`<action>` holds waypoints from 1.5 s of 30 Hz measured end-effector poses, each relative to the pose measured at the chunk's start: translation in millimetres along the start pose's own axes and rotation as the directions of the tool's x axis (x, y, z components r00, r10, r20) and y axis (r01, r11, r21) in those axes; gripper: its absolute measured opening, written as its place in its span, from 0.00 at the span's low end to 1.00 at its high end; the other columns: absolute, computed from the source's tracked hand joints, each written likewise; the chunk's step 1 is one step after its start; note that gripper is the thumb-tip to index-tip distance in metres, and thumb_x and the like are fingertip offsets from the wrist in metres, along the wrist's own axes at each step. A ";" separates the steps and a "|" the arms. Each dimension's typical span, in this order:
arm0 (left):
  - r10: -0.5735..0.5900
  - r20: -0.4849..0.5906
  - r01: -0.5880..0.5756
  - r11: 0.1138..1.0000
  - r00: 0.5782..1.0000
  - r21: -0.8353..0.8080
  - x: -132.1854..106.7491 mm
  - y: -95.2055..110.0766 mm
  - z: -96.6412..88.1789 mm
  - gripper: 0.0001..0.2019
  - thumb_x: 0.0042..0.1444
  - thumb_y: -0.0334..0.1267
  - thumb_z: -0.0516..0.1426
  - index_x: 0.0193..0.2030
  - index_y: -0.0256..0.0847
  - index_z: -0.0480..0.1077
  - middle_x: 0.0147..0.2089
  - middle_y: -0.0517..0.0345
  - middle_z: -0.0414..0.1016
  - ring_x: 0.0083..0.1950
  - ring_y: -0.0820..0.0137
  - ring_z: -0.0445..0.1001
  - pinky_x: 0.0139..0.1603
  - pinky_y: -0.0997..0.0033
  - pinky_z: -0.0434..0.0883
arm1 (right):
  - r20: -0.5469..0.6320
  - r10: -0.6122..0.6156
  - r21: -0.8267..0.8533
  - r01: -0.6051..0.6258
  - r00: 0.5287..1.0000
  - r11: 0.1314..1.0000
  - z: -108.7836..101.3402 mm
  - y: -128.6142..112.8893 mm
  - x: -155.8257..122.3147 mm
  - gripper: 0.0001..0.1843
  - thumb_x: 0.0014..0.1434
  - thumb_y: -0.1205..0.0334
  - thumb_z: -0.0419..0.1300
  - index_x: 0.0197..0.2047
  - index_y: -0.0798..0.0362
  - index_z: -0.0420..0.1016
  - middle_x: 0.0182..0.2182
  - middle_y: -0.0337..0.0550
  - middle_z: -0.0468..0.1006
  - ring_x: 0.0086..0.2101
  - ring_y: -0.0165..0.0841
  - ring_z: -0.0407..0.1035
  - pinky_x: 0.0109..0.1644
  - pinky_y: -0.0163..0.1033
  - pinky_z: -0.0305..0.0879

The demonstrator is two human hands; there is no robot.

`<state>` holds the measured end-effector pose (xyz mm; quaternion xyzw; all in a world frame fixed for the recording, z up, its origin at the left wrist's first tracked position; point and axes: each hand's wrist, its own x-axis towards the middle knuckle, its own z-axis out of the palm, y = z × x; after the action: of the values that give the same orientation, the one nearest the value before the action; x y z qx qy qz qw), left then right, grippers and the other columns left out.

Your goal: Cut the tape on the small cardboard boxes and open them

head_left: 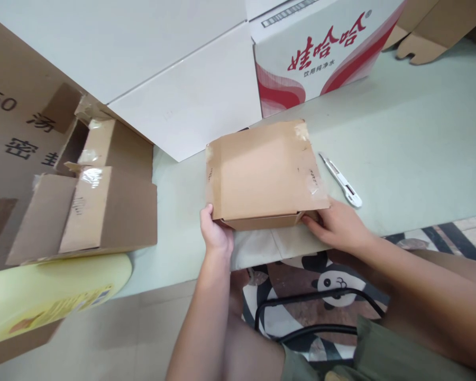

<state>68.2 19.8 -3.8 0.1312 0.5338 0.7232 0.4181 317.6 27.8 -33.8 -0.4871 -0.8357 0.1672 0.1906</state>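
Observation:
A brown cardboard box (262,172) lies on the pale green table in front of me, its large top panel down and bits of clear tape at its corners. My left hand (217,230) grips its near left corner, thumb up along the side and the other fingers underneath. At the near right corner, my right hand (333,222) is closed on the edge, with some fingertips hidden under the cardboard. Just right of the box, a white utility knife (341,180) rests on the table, apart from both hands.
White cartons (194,90) and a red-and-white water carton (321,58) stand behind. Opened brown boxes (130,206) are stacked at left, near a pale yellow bottle (59,291). A cut cardboard piece (424,45) sits at the far right. The table's near edge runs below my hands.

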 end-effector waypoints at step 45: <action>-0.018 -0.014 0.017 0.999 1.000 -0.032 0.6 -1.2 2.4 0.12 0.46 0.46 0.57 0.30 0.40 0.75 0.35 0.53 0.81 0.45 0.61 0.78 0.45 0.68 0.70 | 0.015 -0.005 -0.039 0.005 1.000 0.999 -3.8 -2.5 1.6 0.13 0.61 0.57 0.50 0.34 0.53 0.71 0.27 0.48 0.72 0.27 0.40 0.68 0.27 0.40 0.56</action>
<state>69.8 21.9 -4.1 0.1146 0.5263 0.7288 0.4227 316.8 28.4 -29.0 -0.4874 -0.8415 0.1538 0.1753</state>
